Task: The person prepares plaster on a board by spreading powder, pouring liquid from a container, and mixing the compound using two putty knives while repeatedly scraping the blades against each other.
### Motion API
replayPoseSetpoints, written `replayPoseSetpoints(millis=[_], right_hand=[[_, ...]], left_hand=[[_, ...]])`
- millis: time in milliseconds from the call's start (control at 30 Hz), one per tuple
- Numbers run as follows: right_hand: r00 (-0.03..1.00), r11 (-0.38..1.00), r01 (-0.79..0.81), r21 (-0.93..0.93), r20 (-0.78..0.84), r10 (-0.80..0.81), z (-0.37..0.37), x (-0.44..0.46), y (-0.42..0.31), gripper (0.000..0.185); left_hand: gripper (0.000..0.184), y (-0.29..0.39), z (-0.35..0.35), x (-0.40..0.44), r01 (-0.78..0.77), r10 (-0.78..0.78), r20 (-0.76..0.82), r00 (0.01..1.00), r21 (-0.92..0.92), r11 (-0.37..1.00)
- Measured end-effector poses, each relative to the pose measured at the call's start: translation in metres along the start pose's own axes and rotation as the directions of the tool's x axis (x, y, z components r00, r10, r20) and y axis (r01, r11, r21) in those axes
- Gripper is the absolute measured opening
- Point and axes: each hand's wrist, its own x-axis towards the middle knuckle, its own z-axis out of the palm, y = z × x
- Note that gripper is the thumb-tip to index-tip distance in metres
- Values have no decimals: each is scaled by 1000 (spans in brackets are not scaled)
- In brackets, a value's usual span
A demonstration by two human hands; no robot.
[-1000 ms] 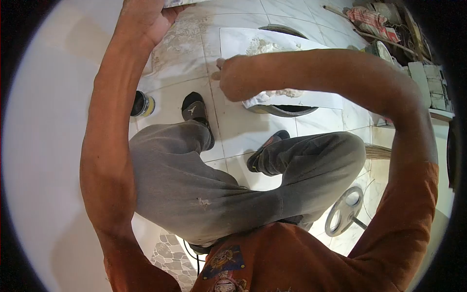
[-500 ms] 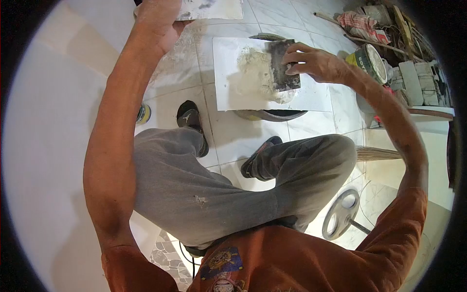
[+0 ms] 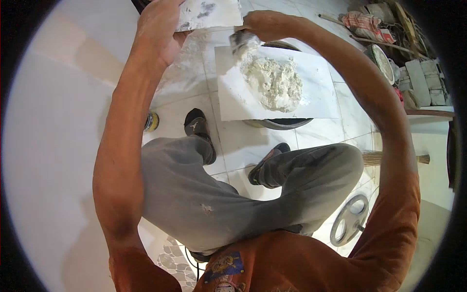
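Observation:
My left hand [image 3: 163,31] is closed on a white plate [image 3: 209,13] with grey smears, at the top edge of the view. Just right of it, my right hand [image 3: 265,25] grips a dark flat scraper [image 3: 243,43] with pale paste on it. The scraper is tilted over the upper left corner of a white board [image 3: 316,92]. A lumpy mound of whitish paste [image 3: 276,83] lies on the board, which rests on a round dark tub [image 3: 287,123].
A small can [image 3: 152,121] stands by the wall, left of my feet. At the right are a bucket [image 3: 382,63], a red-and-white sack [image 3: 367,27], stacked pale pieces [image 3: 428,82], a broom [image 3: 379,158] and a grey metal disc-shaped base [image 3: 349,221].
My right hand first drew back to the board's right side with the scraper, then moved up and left beside the plate. The paste is now more heaped, and the plate shows more than at first.

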Motion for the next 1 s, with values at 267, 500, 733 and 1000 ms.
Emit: replayPoseSetpoints(millis=[267, 500, 733, 1000], right_hand=[[914, 925, 371, 80, 147, -379, 55, 70, -10, 41], [893, 954, 295, 49, 340, -294, 32, 35, -6, 35], [939, 954, 295, 49, -198, -280, 52, -77, 35, 22], [912, 985, -166, 46, -372, 171, 66, -149, 15, 18]], left_hand=[[19, 11, 2, -7, 15, -17, -73, 997, -31, 999], [25, 3, -7, -5, 57, -51, -71, 996, 84, 995], [34, -20, -6, -6, 61, -28, -95, 995, 360, 931], [37, -46, 38, -27, -277, 281, 144, 949, 804, 525]])
